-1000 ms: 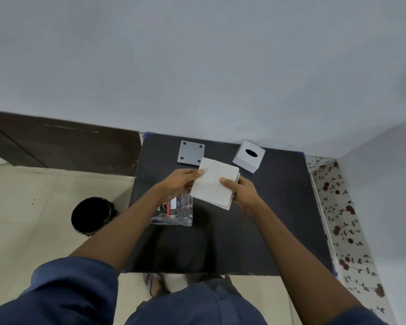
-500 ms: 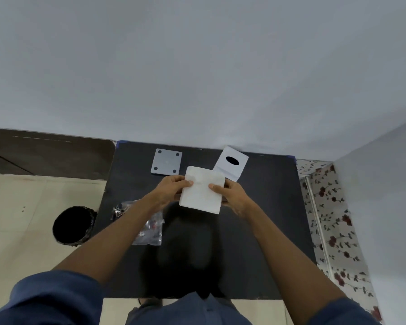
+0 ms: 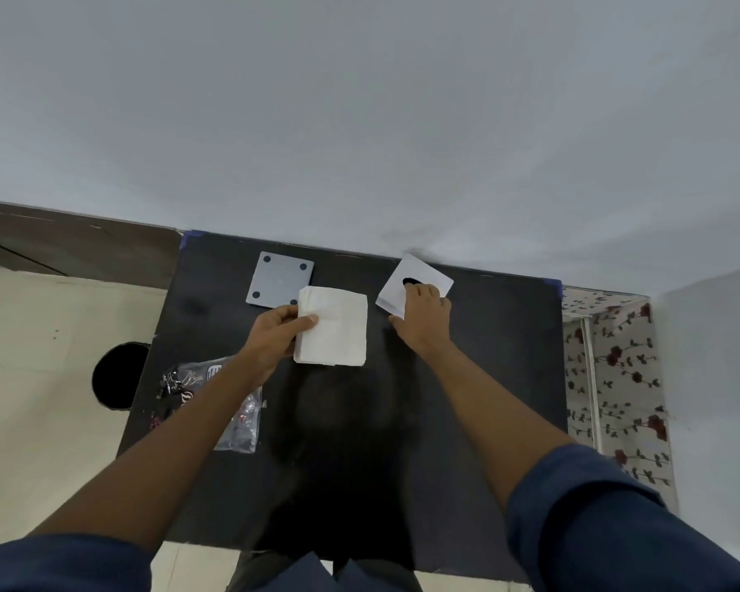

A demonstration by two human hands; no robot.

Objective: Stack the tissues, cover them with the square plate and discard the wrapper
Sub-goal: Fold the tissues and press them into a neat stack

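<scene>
A stack of white tissues (image 3: 336, 331) is held over the black table (image 3: 500, 361) by my left hand (image 3: 274, 331), thumb on top at its left edge. My right hand (image 3: 421, 316) has let go of the stack and reaches onto the white cube-shaped tissue box (image 3: 411, 279) with a dark oval slot at the back right; its fingers lie over the box's front. The grey square plate (image 3: 278, 284) with dark corner dots lies flat at the back left, just behind the tissues. The clear plastic wrapper (image 3: 214, 403) lies crumpled under my left forearm.
A black round bin (image 3: 114, 376) stands on the tiled floor left of the table. A wall runs along the table's far edge. A floral-patterned surface (image 3: 611, 378) lies to the right of the table.
My right hand has released the tissue stack and moved right and back onto the white box. My left hand alone now holds the tissues. The view has shifted closer.
</scene>
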